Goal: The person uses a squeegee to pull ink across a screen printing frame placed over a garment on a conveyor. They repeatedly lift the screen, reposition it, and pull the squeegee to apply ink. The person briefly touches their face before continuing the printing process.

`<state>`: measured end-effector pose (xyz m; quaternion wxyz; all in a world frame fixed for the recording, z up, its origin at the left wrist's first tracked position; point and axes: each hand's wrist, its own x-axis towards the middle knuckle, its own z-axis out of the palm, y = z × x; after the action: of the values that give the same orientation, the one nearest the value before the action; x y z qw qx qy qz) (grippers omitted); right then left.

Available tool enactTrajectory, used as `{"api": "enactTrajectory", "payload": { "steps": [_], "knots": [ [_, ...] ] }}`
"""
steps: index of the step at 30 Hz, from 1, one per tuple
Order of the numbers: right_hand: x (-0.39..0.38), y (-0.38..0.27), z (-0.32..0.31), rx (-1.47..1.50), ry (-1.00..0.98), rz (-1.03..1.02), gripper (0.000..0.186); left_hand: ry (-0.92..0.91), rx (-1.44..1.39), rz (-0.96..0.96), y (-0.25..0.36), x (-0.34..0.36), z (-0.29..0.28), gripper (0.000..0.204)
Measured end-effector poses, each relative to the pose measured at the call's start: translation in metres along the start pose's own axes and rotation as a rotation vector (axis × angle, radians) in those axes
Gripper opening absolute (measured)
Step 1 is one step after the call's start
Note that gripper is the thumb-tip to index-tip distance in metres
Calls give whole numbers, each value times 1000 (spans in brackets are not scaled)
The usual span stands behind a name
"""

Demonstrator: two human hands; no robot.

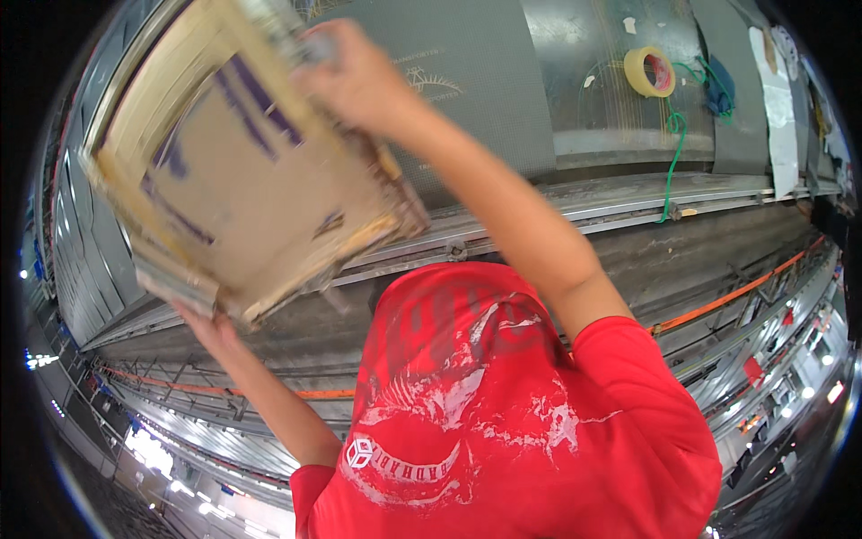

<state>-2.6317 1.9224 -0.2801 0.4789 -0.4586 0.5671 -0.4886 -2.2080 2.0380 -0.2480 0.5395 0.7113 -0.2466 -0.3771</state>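
Observation:
A screen-printing frame is held up at a tilt, its tan mesh edged with yellowish tape and streaked with purple ink. My left hand grips its near left corner from below, most of the fingers hidden behind it. At the far right side, my right hand is closed around the frame's edge by a greyish metal part, slightly blurred by motion. Beneath the frame lies a dark grey printing board with a printed crest and lettering.
On the table to the right lie a roll of pale yellow tape, a green cord and a blue bundle. A metal rail runs along the table's near edge. An orange strip stretches along racks behind me.

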Motion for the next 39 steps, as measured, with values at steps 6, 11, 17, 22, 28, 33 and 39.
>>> {"api": "enactTrajectory", "payload": {
  "steps": [6, 11, 17, 22, 28, 33, 39],
  "knots": [
    [53, 68, -150, -452, 479, -255, 41, -201, -236, -265, -54, -39, 138, 79],
    [14, 90, -228, -449, 585, -136, 25, -316, -335, -363, -125, -83, 199, 71],
    [-20, 111, -241, -459, 624, -70, 24, -363, -337, -366, -134, -104, 205, 71],
    [-38, 116, -229, -409, 617, 8, 23, -335, -317, -341, -137, -104, 190, 64],
    [-40, 111, -212, -455, 632, 110, 28, -319, -192, -100, -101, -122, 173, 57],
    [-40, 107, -212, -455, 585, 170, 29, -509, 315, 249, -78, -133, 182, 42],
    [-41, 106, -215, -400, 549, 168, 30, -237, 943, 688, -85, -150, 223, 29]
  ]
}}
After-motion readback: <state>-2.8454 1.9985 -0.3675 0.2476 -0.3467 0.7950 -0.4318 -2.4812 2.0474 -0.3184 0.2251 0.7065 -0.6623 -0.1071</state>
